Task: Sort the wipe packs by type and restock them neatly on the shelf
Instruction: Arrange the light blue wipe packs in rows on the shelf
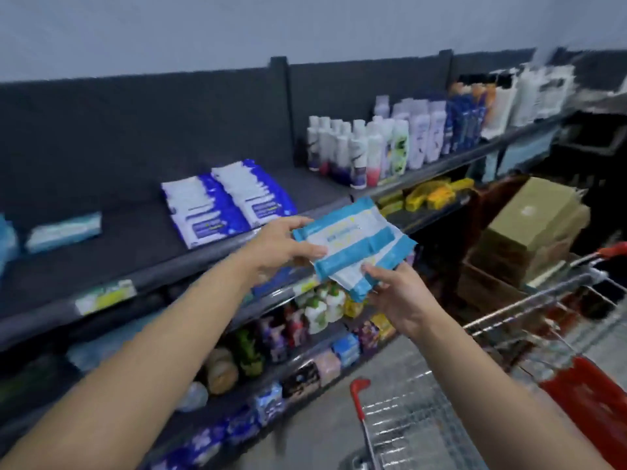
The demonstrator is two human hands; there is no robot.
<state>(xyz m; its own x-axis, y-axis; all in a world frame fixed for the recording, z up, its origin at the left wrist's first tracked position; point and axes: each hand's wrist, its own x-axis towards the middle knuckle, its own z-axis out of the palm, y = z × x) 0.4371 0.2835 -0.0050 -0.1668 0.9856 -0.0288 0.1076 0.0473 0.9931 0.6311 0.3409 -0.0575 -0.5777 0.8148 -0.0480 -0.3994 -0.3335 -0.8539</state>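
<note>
I hold light blue and white wipe packs [353,240] in the air just in front of the top shelf [142,266]. My left hand [283,247] grips their left end, thumb on top. My right hand [395,290] grips the lower right corner from below; at least two packs seem stacked there. On the shelf lie two rows of dark blue and white wipe packs [225,200], overlapping and leaning back. A pale teal pack [64,230] lies further left, and another light blue pack [6,242] shows at the left edge.
White bottles [366,147] stand on the top shelf to the right. Lower shelves hold soaps and bottles [319,310]. A metal shopping cart with red handles [475,385] stands at the lower right. Brown cardboard boxes [529,228] are stacked behind it.
</note>
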